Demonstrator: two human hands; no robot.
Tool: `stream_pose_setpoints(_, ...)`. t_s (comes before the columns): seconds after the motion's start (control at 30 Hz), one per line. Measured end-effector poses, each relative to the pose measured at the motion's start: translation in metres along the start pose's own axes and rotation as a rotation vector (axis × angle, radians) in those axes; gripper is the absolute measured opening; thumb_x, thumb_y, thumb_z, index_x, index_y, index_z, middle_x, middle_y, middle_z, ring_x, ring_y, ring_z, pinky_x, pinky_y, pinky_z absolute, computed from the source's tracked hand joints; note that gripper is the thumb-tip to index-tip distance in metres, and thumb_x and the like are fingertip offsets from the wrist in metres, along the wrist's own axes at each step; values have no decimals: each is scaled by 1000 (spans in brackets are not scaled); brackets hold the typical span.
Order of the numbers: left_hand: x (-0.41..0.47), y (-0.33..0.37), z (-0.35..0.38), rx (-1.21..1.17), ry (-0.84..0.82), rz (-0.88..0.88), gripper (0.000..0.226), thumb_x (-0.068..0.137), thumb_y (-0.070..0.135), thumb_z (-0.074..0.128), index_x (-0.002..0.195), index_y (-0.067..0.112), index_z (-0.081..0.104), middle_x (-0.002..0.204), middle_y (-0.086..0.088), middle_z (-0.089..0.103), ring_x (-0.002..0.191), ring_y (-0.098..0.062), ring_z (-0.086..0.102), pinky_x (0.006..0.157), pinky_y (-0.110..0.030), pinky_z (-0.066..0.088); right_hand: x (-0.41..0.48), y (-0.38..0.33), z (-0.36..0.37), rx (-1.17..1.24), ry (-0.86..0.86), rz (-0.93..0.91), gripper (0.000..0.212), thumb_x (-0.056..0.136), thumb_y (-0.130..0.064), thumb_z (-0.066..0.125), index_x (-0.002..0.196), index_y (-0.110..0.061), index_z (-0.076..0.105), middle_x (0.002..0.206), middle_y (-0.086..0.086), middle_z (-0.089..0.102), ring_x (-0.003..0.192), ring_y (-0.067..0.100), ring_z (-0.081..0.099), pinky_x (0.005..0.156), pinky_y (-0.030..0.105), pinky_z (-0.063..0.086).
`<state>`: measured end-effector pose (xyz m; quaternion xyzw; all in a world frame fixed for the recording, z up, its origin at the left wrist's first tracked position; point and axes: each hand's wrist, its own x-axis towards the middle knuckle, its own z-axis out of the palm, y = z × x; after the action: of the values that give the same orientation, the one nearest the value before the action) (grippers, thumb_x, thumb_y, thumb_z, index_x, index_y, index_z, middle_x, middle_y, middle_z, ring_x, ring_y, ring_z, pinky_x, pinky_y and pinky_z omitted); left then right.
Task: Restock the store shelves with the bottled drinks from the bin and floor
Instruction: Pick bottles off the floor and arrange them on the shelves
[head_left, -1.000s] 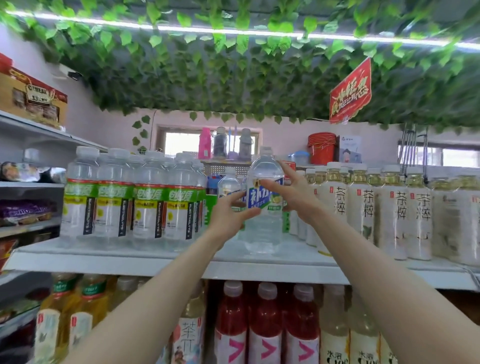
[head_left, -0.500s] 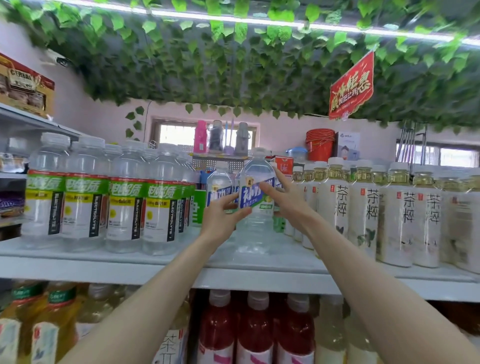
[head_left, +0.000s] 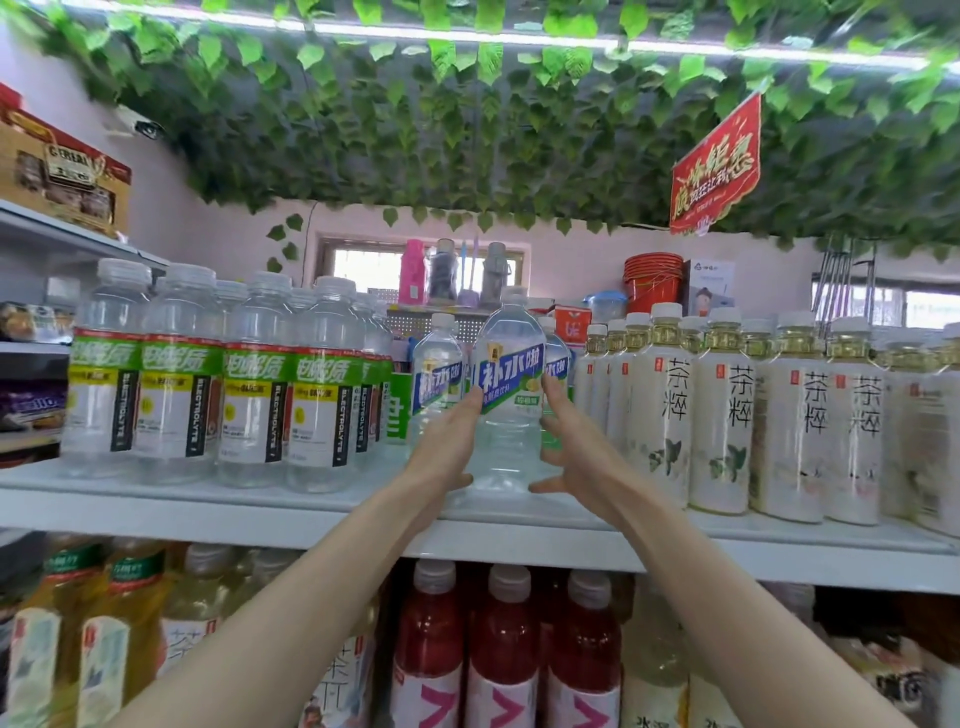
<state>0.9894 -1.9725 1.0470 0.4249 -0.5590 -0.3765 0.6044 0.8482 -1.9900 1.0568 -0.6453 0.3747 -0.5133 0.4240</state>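
Observation:
A clear bottle with a blue and white label (head_left: 506, 415) stands upright on the white upper shelf (head_left: 311, 512), in the gap between two rows. My left hand (head_left: 445, 449) lies against its left side with straight fingers reaching the label. On the bottle's right side my right hand (head_left: 569, 452) does the same, fingers straight and spread. Neither hand curls round the bottle. Two more blue-label bottles (head_left: 435, 384) stand just behind it.
Clear green-label electrolyte bottles (head_left: 249, 384) fill the shelf to the left, white tea bottles (head_left: 722, 415) to the right. Red drinks (head_left: 501, 654) and yellow drinks (head_left: 98, 639) stand on the shelf below. Fake ivy hangs overhead, beside a red sign (head_left: 716, 166).
Both hands have slid from the label down the bottle's sides, and the fingers have straightened. The bottle stays upright on the shelf. The view has shifted slightly left.

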Motion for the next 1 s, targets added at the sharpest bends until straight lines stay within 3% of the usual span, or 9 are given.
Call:
stream_pose_setpoints(0.43, 46, 0, 7, 176, -11, -97, 63, 96, 60, 14, 147, 27, 30, 154, -6, 28, 138, -31, 32, 109, -46, 30, 39, 5, 11, 39, 59, 49, 65, 94, -65, 20, 151, -33, 21, 161, 5, 12, 146, 36, 13, 109, 63, 24)
stream_pose_setpoints(0.8, 64, -3, 14, 118, -29, -174, 68, 93, 65, 11, 150, 29, 21, 158, -3, 18, 143, -28, 23, 110, -45, 28, 59, 8, 8, 28, 58, 122, 68, 92, -68, 19, 151, -34, 19, 161, 5, 10, 146, 39, 12, 111, 62, 21)
stream_pose_setpoints(1.0, 62, -5, 15, 115, -20, -206, 72, 91, 69, 14, 148, 28, 28, 155, -8, 26, 133, -32, 38, 101, -41, 36, 58, 6, -3, -115, 17, 193, 74, 86, -77, 10, 150, -41, 16, 161, 6, 13, 134, 48, 34, 103, 55, 36)
